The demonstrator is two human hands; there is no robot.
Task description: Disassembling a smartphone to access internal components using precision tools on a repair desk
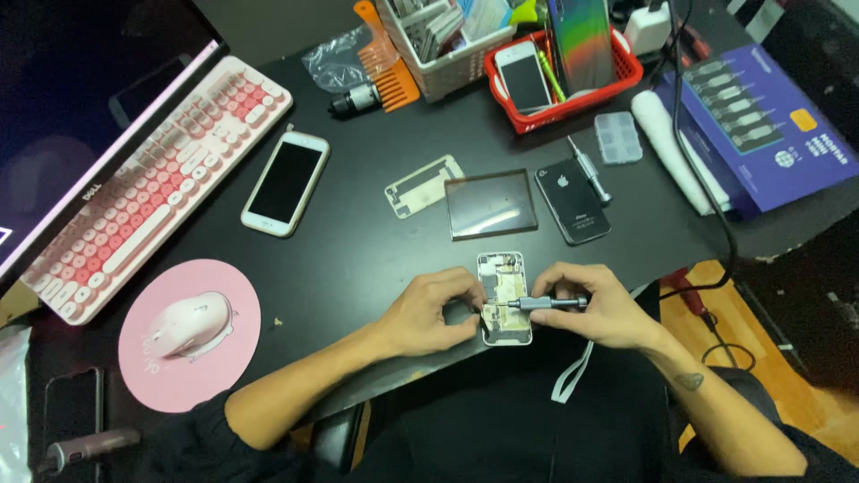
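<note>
Black desk [376,241]: keyboard [157,183], phones [284,182], basket [573,85].

A pink keyboard [157,183] lies along the left of the black counter [358,241], just beside a monitor [80,107]. Below it a pink mouse [190,326] sits on a round pink mat [228,367]. A white phone [285,183] lies face up near the keyboard. Farther back stand a red basket [617,76] and a white basket [447,67], touching. A black phone [573,201] lies beside a dark glass square [491,204]. A blue box [761,125] rests at the right.
</note>
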